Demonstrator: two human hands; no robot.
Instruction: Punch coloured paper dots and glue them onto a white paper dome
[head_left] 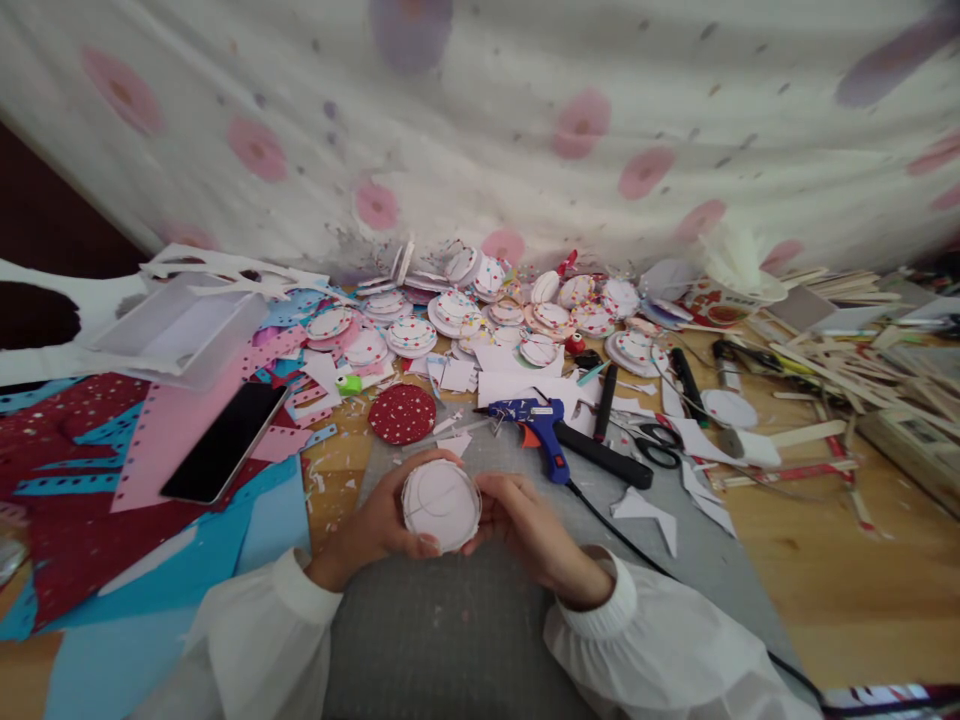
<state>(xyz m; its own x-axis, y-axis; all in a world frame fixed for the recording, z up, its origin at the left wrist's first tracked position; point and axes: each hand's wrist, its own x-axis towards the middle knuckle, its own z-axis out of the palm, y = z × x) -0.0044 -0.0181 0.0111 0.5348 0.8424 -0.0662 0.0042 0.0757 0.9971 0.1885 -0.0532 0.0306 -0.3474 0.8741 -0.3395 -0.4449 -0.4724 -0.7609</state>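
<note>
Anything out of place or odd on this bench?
Mostly clutter: cut paper scraps lie strewn over the gray mat. Oddest is the blue glue gun, lying down among them with its tip close to loose paper. I can't tell whether it's hot.

A blue plastic glue gun [546, 414], black-handled metal scissors [643, 444] and jagged white paper scraps [648, 512] are indicating a craft workspace.

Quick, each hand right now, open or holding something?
Left hand: holding the white disc by its edge.
Right hand: partly curled at the disc's right edge; grip cannot be told.
</note>
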